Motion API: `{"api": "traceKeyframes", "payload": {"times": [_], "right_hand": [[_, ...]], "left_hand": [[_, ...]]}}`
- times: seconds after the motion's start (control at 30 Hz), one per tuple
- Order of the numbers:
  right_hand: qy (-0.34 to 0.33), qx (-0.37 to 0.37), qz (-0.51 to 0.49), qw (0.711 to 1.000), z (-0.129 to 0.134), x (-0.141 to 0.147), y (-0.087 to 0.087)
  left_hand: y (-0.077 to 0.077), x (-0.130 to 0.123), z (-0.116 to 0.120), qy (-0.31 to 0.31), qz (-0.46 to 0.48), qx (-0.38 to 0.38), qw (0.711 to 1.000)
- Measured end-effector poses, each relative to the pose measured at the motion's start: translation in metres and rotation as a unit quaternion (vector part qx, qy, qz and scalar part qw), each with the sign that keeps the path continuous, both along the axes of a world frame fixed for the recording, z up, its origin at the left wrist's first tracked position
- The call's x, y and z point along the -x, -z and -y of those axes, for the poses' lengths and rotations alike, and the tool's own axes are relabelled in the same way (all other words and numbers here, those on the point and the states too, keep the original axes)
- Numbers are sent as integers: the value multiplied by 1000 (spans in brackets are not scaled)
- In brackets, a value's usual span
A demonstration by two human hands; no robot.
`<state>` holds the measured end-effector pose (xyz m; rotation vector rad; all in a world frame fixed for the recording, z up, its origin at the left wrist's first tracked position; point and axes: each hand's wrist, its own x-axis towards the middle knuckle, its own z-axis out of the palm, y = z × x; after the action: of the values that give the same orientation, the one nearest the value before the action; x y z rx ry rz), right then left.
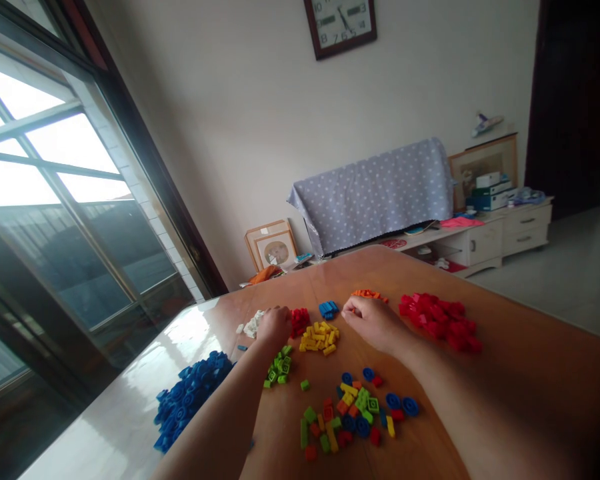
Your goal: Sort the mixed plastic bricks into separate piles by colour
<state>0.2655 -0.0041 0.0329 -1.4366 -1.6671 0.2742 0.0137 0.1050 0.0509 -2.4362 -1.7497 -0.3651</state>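
My left hand (276,325) is over the far part of the table, fingers curled down between a pile of white bricks (253,324) and a pile of small red bricks (300,321). Its fingertips are hidden. My right hand (370,321) is closed, fingertips pressed together, beside the blue bricks (329,309) and in front of the orange bricks (370,294). Whatever either hand holds does not show. Yellow bricks (320,338) lie between the hands, and green bricks (280,367) partly behind my left forearm. Closer in spreads a mixed heap of bricks (350,407).
A large blue pile (193,393) lies left of my left forearm, and a large red pile (440,320) to the right of my right hand. Beyond the wooden table (530,373) stand a cloth-covered object (375,193) and a low cabinet (525,227). A window is on the left.
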Motion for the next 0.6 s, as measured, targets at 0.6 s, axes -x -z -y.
{"api": "traceKeyframes", "payload": {"times": [0.6], "right_hand": [[20,-33,-126,991,-6,-5,-2]], "left_hand": [[-11,-86,124,370,11,130,920]]}}
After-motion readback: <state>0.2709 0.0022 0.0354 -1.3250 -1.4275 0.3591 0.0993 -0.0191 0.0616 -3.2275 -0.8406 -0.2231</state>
